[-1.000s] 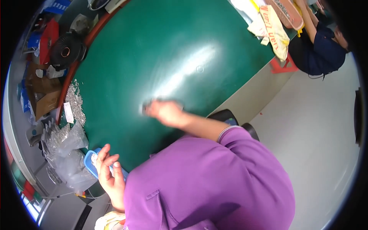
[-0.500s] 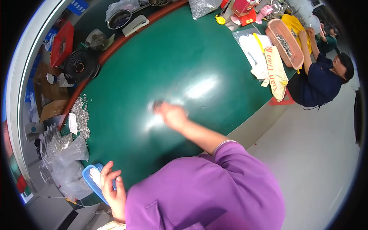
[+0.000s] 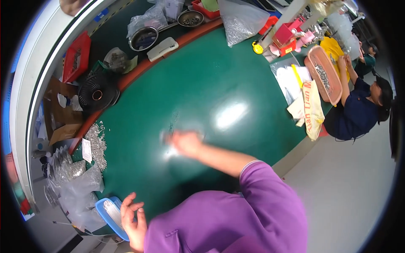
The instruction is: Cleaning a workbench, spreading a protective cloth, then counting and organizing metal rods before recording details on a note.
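Green worktop, mostly bare in the middle. Along its left edge: black fan, red basket, loose pile of small metal parts, clear plastic bags. Far edge: metal bowl, big clear bag of parts. A co-worker in dark blue sits at the right end by a pink tray. Right hand is stretched out flat on the worktop, motion-blurred, so grip cannot be told; a few tiny parts lie just beyond it. Left hand, fingers loosely curled and half open, holds nothing, just beside a blue tray at the near-left edge.
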### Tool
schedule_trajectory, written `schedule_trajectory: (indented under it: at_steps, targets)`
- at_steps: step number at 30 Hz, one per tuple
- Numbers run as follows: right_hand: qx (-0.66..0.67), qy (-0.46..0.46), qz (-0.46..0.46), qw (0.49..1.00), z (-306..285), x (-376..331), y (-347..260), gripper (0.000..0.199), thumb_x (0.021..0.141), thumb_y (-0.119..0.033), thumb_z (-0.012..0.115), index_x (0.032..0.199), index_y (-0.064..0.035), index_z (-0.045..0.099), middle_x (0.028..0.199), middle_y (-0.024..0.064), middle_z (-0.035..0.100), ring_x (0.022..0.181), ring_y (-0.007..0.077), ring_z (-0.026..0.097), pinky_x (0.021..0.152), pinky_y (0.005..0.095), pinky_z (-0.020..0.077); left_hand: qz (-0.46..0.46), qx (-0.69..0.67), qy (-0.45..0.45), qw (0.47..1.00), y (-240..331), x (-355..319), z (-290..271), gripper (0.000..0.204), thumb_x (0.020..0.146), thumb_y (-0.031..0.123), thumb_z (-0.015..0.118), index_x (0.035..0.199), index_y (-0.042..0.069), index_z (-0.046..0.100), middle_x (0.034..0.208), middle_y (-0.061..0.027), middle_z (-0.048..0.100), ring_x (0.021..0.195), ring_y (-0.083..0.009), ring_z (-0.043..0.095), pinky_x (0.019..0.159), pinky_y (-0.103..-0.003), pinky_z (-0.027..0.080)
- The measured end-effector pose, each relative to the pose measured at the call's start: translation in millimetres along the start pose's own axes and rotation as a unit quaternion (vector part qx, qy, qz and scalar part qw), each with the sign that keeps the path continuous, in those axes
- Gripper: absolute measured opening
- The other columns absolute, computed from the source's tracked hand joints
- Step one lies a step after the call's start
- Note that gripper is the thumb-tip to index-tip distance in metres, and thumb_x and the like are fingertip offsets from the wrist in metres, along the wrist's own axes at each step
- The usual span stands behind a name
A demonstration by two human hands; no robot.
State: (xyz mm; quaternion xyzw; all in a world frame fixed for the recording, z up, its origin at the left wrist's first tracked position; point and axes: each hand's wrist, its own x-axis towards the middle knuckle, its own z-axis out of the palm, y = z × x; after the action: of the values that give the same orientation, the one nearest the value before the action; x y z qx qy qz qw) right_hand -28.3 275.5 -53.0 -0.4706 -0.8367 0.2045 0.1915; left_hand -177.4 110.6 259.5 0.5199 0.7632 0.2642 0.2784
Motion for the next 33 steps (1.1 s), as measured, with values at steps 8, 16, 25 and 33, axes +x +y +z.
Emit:
schedule_trajectory:
  at_steps: [8,16,25,33]
  targets:
    - [-0.127,0.204,0.209,0.948,-164,146,167,0.027,0.084,-0.018,0.045,0.105,-0.0151,0.061,0.085,0.0155,0.065,0.071,0.0337,0.063,0.061,0.0462,0.0512,-0.052,-0.013,0.028,0.998,-13,1,-5,0.007,0.083,-0.001,0.054,0.087,0.002,0.059,0.118,-0.0147,0.054,0.110,-0.0259,0.051,0.093,-0.036,0.039]
    - [-0.107,-0.081,-0.151,0.979,-53,93,-8,0.038,0.078,-0.013,0.049,0.116,-0.0078,0.052,0.102,0.0235,0.061,0.062,0.0262,0.063,0.054,0.0414,0.0522,-0.088,-0.005,0.018,0.996,-9,24,-1,0.012,0.081,-0.006,0.052,0.087,0.002,0.059,0.117,-0.0142,0.054,0.108,-0.0254,0.052,0.091,-0.035,0.040]
    - [-0.162,0.149,0.120,0.968,-120,219,142,0.022,0.085,-0.017,0.045,0.101,-0.0145,0.060,0.074,0.0144,0.063,0.062,0.0295,0.063,0.050,0.0426,0.0500,-0.097,-0.032,0.025,0.994,-20,27,0,0.014,0.079,-0.008,0.056,0.089,0.001,0.061,0.116,-0.0155,0.055,0.108,-0.0293,0.053,0.091,-0.037,0.042]
    - [0.009,-0.114,-0.340,0.933,-15,109,-53,0.024,0.080,-0.013,0.048,0.099,-0.0203,0.062,0.087,0.0140,0.060,0.065,0.0247,0.063,0.063,0.0393,0.0534,-0.103,-0.044,0.047,0.993,-24,29,-8,0.014,0.079,-0.006,0.056,0.089,0.001,0.062,0.116,-0.0158,0.055,0.107,-0.0296,0.054,0.091,-0.037,0.043]
